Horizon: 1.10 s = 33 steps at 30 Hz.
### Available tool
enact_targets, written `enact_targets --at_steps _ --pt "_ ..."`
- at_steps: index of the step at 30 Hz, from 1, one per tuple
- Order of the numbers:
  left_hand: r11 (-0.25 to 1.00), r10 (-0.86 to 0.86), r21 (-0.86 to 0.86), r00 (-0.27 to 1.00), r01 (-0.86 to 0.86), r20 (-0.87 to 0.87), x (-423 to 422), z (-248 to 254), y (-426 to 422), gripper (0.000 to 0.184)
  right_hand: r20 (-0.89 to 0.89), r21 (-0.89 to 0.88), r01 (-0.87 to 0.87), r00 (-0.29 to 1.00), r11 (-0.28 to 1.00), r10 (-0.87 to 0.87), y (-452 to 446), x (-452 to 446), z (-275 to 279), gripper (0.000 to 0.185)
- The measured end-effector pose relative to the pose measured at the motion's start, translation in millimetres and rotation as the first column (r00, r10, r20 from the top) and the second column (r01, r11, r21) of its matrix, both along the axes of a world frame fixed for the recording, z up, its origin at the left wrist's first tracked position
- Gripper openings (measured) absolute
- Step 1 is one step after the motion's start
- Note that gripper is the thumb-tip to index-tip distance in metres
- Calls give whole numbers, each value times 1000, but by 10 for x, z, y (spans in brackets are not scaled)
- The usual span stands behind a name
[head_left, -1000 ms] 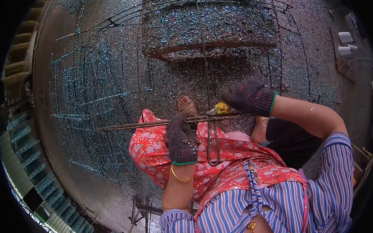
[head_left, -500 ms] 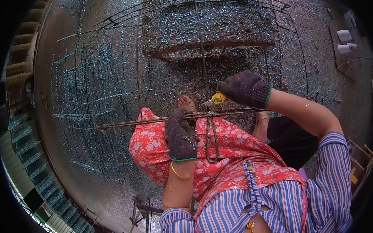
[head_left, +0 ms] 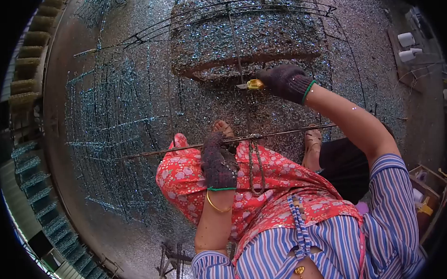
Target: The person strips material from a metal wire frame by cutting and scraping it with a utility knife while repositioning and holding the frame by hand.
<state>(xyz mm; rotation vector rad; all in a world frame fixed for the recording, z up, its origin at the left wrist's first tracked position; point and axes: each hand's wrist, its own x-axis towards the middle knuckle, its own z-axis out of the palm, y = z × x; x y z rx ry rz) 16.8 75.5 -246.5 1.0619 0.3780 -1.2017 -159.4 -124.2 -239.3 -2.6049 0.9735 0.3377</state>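
My left hand (head_left: 219, 162), in a dark knitted glove with a green cuff, is closed around a thin dark rod (head_left: 282, 133) that lies crosswise above my lap. A dark cord loop (head_left: 257, 175) hangs from the rod's middle over the red floral apron (head_left: 185, 173). My right hand (head_left: 288, 83), gloved alike, grips a yellow utility knife (head_left: 255, 84) beyond the rod. Its short blade points left and lies beside an upright thin line (head_left: 236, 45) running away from me; I cannot tell whether they touch.
A glitter-covered block (head_left: 244, 35) stands ahead, with a long dark wire frame (head_left: 199, 20) above it. Bluish glittery strands (head_left: 114, 118) spread at left. White containers (head_left: 407, 39) sit far right, and a wooden box (head_left: 434, 193) stands at lower right.
My right hand has moved the utility knife forward, away from the rod, and slightly left. My left hand stays nearly in place while the rod has turned a little, its right end rising.
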Motion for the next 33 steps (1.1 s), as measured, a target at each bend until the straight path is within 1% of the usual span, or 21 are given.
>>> enact_targets --at_steps 4,6,7,9,10,11,13,15,17,19,20,22,23,24,25,27,28,29,31,32,33 --pt "995 -80 61 990 73 118 -74 287 -93 27 2 -21 56 998 998 -55 55 15 132 21" --pt "999 -43 0 997 43 63 -85 259 -65 27 -48 -30 -79 996 996 77 240 -27 313 18" --pt "999 -43 -4 997 43 60 -74 220 -32 27 -51 -34 -79 996 996 77 228 -25 312 18" --pt "964 -137 -221 989 146 55 -3 82 21 27 -67 51 -21 997 998 24 176 12 262 18" --pt "963 -138 -223 989 148 58 27 -14 47 27 -75 97 9 997 995 -1 159 30 203 18" --pt "958 -152 -236 987 161 52 50 -119 76 20 -75 -3 50 996 999 -50 -91 10 -8 22" --pt "949 -168 -263 984 175 51 48 -137 42 16 48 -23 122 992 992 -121 -396 57 -107 24" --pt "994 -108 15 992 108 62 14 -75 0 18 -25 -96 152 988 984 -155 -562 124 -162 26" --pt "998 -58 3 997 58 60 -3 -93 0 19 11 -69 102 995 992 -101 -376 141 187 26" --pt "999 34 -43 998 -32 52 -14 -146 27 20 -43 -29 -9 999 1000 8 -145 114 223 23" --pt "998 37 -46 998 -35 46 -15 -104 16 20 -55 -35 -92 994 995 90 -72 97 240 22" --pt "996 -62 -67 998 62 13 -9 7 -2 18 -50 24 -76 996 997 77 -118 94 75 22" --pt "996 -63 -66 998 64 15 -10 2 1 18 -55 18 18 998 1000 -17 -239 104 4 23" --pt "998 -59 33 997 57 45 -18 -1 21 18 -59 15 112 992 994 -111 -367 114 -79 25" --pt "990 -59 131 995 49 77 -17 2 35 18 37 -27 162 986 986 -161 -547 98 -206 28" --pt "994 -69 89 995 62 72 -18 -7 50 18 -20 -65 307 951 949 -309 -882 168 -283 31" --pt "996 -83 48 995 81 62 -5 -3 48 18 -140 -64 220 964 973 -227 -1040 220 -254 33" --pt "995 -88 42 994 86 66 15 14 48 18 -135 -69 225 963 972 -233 -1029 189 -273 33" --pt "996 -69 61 996 65 53 13 54 82 17 40 -27 302 953 953 -301 -785 101 -175 35" --pt "996 -57 64 997 54 46 -11 72 81 17 54 93 326 942 941 -331 -667 76 -59 36" --pt "992 -48 121 996 38 81 -32 103 73 18 47 98 323 943 941 -329 -583 48 -84 36"
